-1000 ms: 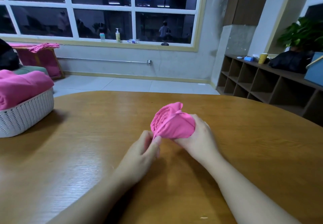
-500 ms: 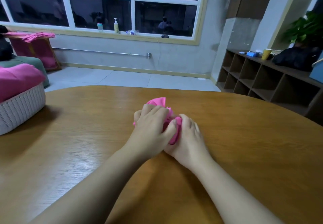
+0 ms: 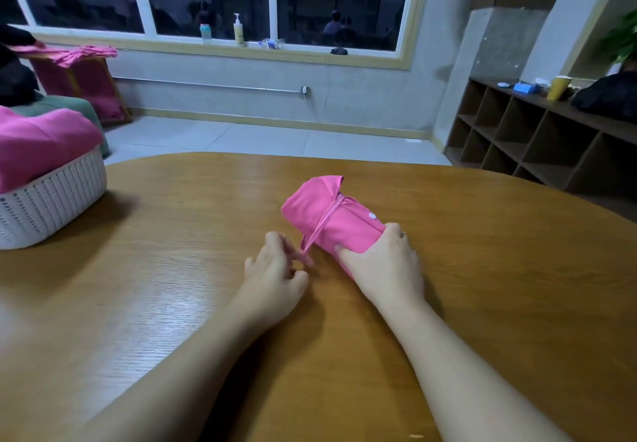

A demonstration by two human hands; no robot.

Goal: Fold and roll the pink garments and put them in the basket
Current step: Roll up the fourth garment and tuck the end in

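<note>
On the wooden table (image 3: 172, 286), nearest the camera, the left hand (image 3: 272, 269) lay with fingers loosely curled, its fingertips pinching the hem edge of the rolled pink garment (image 3: 331, 221). Just beside it, the right hand (image 3: 382, 262) gripped the roll's near end, thumb pressed onto the fabric. The roll lay on the tabletop, tight except for a loose flap at its far end. Judging by this, rolling was nearly finished; the next move called for tucking that edge, then carrying the roll well left to the white basket (image 3: 51, 200), already holding folded pink garments (image 3: 38, 145).
</note>
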